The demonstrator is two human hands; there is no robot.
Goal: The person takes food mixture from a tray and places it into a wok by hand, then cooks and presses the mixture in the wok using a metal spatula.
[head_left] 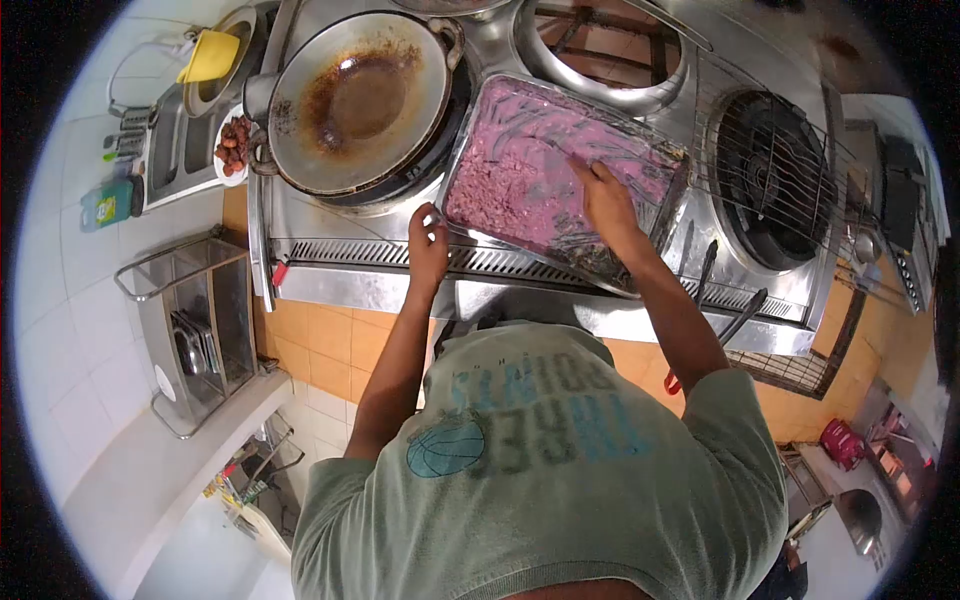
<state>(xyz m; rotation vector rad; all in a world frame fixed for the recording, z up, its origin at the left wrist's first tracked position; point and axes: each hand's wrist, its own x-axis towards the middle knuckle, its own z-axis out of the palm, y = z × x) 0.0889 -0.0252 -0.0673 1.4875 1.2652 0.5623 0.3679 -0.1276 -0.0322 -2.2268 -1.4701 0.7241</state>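
A rectangular metal tray [655,225] lies at a slant on the steel stove, holding a pink, wet mixture [520,170], lumpier at its left side. At the tray's near left corner, my left hand [428,245] has its thumb and fingers curled together against the rim. Over the right half of the mixture is my right hand [605,205], its fingers closed and pointing to the upper left. A thin dark thing shows by its fingertips, too small to identify.
A large stained wok [360,105] sits left of the tray. On the right, a wire rack [770,160] covers a burner. Tongs [745,318] rest at the stove's front edge. A plate of brown pieces [233,148] stands beside the sink [185,150].
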